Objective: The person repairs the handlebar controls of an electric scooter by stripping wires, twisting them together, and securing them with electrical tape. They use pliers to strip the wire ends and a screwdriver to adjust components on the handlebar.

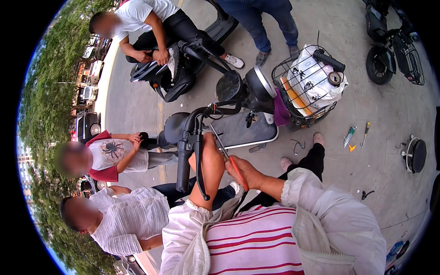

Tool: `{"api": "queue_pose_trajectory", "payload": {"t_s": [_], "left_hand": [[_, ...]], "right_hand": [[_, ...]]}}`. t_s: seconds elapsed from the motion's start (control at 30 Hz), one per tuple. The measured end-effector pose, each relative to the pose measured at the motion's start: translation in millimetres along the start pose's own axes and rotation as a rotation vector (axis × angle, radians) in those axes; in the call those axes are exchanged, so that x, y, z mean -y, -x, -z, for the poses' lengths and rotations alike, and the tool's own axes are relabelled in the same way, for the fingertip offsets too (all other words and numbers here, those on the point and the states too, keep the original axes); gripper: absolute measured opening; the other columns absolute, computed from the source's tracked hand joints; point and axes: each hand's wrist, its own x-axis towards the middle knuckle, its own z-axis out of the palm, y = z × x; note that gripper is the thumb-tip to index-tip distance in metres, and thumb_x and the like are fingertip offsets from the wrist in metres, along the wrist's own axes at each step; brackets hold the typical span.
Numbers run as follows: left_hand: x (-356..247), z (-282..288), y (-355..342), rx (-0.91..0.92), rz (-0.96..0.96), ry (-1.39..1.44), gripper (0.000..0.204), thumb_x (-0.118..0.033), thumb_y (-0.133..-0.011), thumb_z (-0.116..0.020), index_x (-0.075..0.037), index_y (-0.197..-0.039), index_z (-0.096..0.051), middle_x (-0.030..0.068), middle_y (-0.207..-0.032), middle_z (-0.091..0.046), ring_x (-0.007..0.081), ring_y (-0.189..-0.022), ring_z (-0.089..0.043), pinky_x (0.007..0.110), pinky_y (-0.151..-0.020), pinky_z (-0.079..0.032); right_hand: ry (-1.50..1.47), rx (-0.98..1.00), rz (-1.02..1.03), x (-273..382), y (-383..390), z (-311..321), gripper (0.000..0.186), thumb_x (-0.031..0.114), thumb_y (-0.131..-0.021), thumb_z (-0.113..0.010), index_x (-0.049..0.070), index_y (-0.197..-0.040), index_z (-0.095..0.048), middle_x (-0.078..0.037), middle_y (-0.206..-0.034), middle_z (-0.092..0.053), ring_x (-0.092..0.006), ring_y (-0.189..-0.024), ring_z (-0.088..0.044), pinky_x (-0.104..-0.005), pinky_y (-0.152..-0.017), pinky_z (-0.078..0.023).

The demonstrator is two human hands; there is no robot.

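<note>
My right hand (250, 175) is closed round the red handles of a pair of pliers (238, 172). Their grey metal end points up and left, close against my left hand (211, 149). That hand is beside the electric scooter's handlebar, near the black grip (184, 170) and brake lever (198, 169). Its fingers are mostly hidden, so I cannot see what it holds. Dark cables (214, 109) run along the bar above it. The scooter's footboard (243, 128) lies just beyond my hands.
A wire basket (306, 87) holds a white bag (311, 75) and a loose black grip (329, 60). On the pavement at right lie screwdrivers (365, 133), a round black part (415, 156) and cable scraps (299, 145). Several people stand or sit around, one on a black scooter (176, 85).
</note>
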Motion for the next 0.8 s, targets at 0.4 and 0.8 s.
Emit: {"api": "queue_pose_trajectory", "payload": {"t_s": [0.4, 0.8], "left_hand": [[3, 17, -3, 0.063, -0.254, 0.029, 0.027, -0.029, -0.091, -0.064, -0.002, -0.094, -0.060, 0.0185, -0.084, -0.063, 0.0399, -0.075, -0.064, 0.046, -0.064, -0.051], [-1, 17, -4, 0.136, -0.176, 0.035, 0.047, -0.044, -0.086, -0.073, 0.000, -0.087, -0.057, 0.0189, -0.084, -0.057, 0.0412, -0.078, -0.059, 0.048, -0.066, -0.047]], "right_hand": [[-0.025, 0.039, -0.065, 11, 1, 23, 0.040, 0.042, -0.102, -0.056, 0.004, -0.092, -0.058, 0.000, -0.074, -0.051, -0.0113, -0.066, -0.048, -0.0293, -0.061, -0.042], [-0.303, 0.083, -0.132, 24, 9, 29, 0.033, 0.040, -0.102, -0.058, 0.010, -0.086, -0.055, 0.007, -0.066, -0.043, -0.0035, -0.053, -0.039, -0.0227, -0.047, -0.030]]}}
